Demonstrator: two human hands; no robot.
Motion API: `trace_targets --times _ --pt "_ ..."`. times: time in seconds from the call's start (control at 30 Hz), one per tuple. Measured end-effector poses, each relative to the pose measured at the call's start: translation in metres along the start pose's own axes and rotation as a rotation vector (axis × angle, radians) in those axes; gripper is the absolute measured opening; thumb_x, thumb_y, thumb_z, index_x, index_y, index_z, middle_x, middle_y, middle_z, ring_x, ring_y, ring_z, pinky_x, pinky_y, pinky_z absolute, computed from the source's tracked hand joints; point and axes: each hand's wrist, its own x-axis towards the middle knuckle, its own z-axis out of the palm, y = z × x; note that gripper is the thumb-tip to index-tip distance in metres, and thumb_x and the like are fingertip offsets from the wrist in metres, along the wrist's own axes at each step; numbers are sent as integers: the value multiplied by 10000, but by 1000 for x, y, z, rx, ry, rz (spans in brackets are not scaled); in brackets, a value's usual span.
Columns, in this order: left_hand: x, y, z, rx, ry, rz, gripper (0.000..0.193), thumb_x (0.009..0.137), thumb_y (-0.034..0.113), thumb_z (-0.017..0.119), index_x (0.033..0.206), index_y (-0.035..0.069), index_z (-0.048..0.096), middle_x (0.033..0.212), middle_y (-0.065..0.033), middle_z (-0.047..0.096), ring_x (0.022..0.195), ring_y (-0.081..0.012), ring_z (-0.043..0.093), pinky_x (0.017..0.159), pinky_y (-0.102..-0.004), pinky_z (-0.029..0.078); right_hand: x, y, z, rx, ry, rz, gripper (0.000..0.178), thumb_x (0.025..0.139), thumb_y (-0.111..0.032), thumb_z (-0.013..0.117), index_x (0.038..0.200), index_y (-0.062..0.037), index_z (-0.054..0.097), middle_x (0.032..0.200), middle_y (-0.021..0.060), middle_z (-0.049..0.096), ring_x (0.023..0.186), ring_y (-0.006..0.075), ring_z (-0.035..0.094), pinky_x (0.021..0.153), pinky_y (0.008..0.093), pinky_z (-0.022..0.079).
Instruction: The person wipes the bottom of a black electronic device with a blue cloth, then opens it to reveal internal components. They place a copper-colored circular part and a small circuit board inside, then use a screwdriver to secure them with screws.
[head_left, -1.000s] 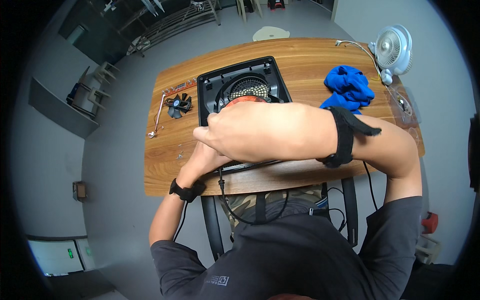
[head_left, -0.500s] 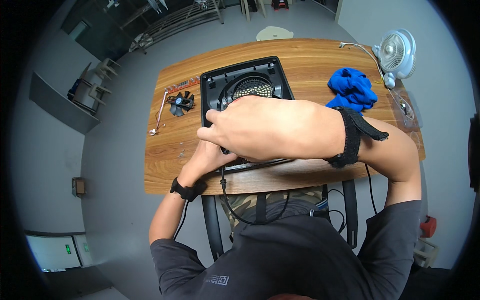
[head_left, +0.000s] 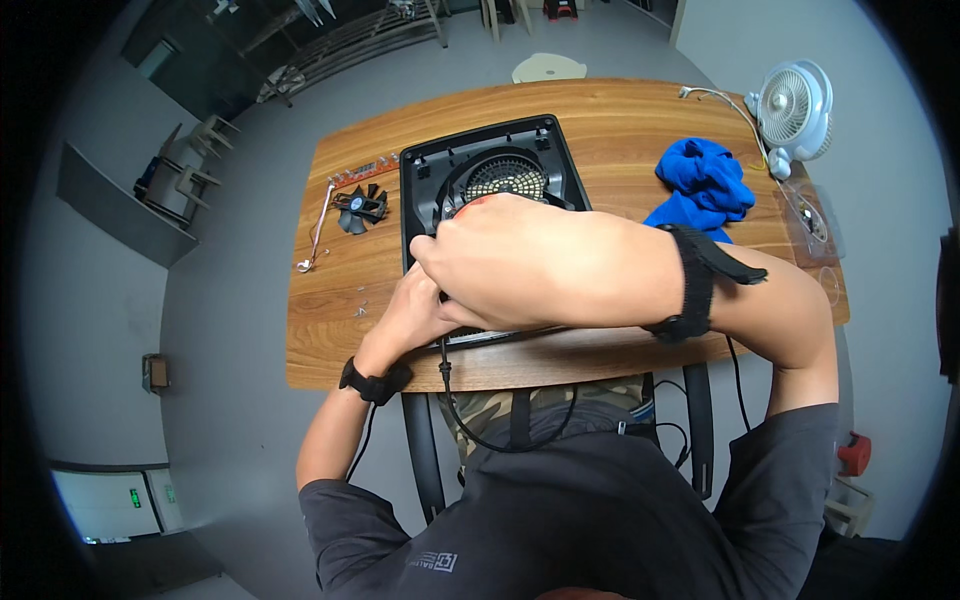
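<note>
A black plastic appliance housing point(head_left: 582, 190) with a round vent grille point(head_left: 505, 178) lies open on the table in front of me. Over its near left part, my right hand point(head_left: 510, 260) is closed, palm down, with its fingertips turned away from view. Something red shows at that hand's far edge, too little to name. My left hand point(head_left: 413, 308) is at the housing's near left corner, partly beneath the right hand. Its fingers look bent together; what they grip is hidden. A black power cord point(head_left: 446, 370) runs from the housing's near edge down toward my lap.
Left of the housing lie a black fan wheel point(head_left: 360, 208), an orange circuit board strip point(head_left: 365, 172) with wires, and small pale bits point(head_left: 361, 311). To the right are a blue cloth point(head_left: 703, 180), a white desk fan point(head_left: 795, 110) and a clear plastic tray point(head_left: 812, 215).
My right hand has shifted slightly toward me, its wrist lower, and its fingertips have drawn in over my left hand. The left hand and the housing have hardly moved.
</note>
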Motion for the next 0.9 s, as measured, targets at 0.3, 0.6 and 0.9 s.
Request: trace_targets --times 0.3,0.6,0.9 --pt "1 -2 2 25 -74 -68 749 726 327 891 1348 37 592 1399 -202 569 1298 -402 534 1076 -450 471 -14 5 15 76 125 -217 192 869 -69 614 927 111 652 848 216 710 826 319 727 749 355 576" --pt "3 6 -2 -34 -53 -63 629 733 292 876 1269 44 661 1329 -218 626 1267 -406 562 1059 -464 484 -13 5 6 96 115 -134 223 883 -138 667 935 78 669 796 198 704 788 350 718 726 385 579" --pt "7 15 1 -53 -2 -79 630 739 304 876 1258 33 642 1245 -229 640 1221 -416 588 1006 -449 503 -2 3 14 -90 153 -218 179 840 -63 654 966 63 670 794 181 709 766 312 733 681 359 585"
